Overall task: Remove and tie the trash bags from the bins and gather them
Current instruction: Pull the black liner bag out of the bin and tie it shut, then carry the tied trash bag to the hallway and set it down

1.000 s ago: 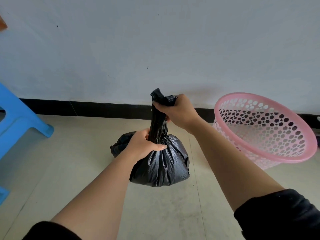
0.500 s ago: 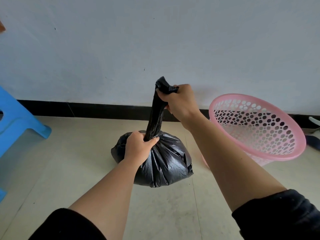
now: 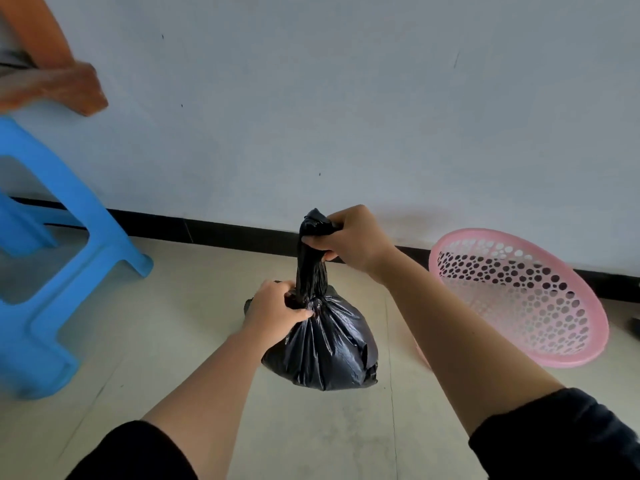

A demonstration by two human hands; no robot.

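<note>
1. Black crinkled plastic trash bag (image 3: 325, 344) is at centre, low over the pale tiled floor (image 3: 207, 393), already out of the perforated pink plastic bin (image 3: 519, 299) at 3 o'clock.
2. Left hand (image 3: 277, 310) curls tight round the base of the neck, probably to close in the load.
3. Right hand (image 3: 349, 237), at 12 o'clock from it, fists the twisted top, pulling it taut for knotting.
4. Blue plastic stool (image 3: 62, 271) stands at 9 o'clock.

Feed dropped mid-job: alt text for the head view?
The left hand grips a black trash bag at the base of its twisted neck; the right hand grips the neck's top. A pink bin stands right, a blue stool left.
</note>
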